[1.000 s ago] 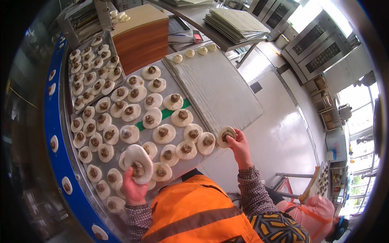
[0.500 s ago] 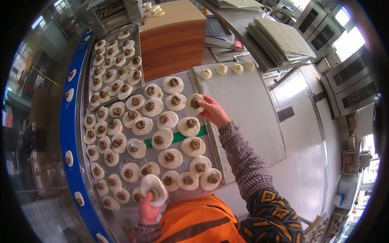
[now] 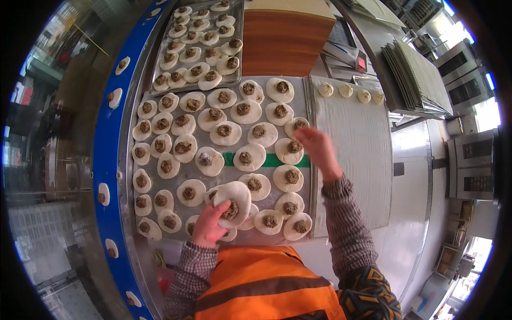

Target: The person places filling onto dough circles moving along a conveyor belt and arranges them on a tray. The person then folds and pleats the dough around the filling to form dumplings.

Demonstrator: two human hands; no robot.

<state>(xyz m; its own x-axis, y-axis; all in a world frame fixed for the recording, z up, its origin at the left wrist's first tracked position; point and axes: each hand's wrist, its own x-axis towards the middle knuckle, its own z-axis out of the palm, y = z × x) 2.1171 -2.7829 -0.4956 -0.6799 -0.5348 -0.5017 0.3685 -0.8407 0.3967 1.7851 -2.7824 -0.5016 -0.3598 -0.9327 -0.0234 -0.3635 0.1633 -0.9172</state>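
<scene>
Holding: left hand [image 3: 209, 226] has its fingers clamped on a filled dough round [image 3: 233, 200], thumb pressed into the dark filling, the round tilted up off the tray.
Left fingers: curled together around the round's lower edge; the round's pale top fans out just beyond the fingertips.
Under the left hand: more filled rounds [image 3: 269, 221] lie flat just beside and partly below the held one, on the near edge of the metal tray [image 3: 225, 172].
Right hand [image 3: 319, 150]: blurred, stretched out over the tray's right edge; whether its fingers are apart or pinched on anything cannot be told.
At the right fingertips: a filled round [image 3: 297, 126] sits touching or just under them, with another round [image 3: 290, 151] just beside the palm.
Between the hands: two rows of flat rounds, each with a dark lump of filling in the middle, and a green strip [image 3: 271, 160] running under them.
Beyond the fingers: the tray is covered in rows of the same rounds, and a second tray [image 3: 201, 44] of rounds lies farther off, at the far end.
Right of the right hand: a pale cloth-lined board [image 3: 360, 160] with four small dough balls [image 3: 345, 90] in a line at its far end.
Left of the left hand: a blue curved rim [image 3: 109, 160] carrying single rounds, well apart from one another.
Farther out: a brown stacked block [image 3: 285, 45] beyond the tray, and a pile of flat grey sheets [image 3: 416, 80] to its right.
Nearest the body: orange vest [image 3: 264, 282] with checked sleeves [image 3: 346, 229].
</scene>
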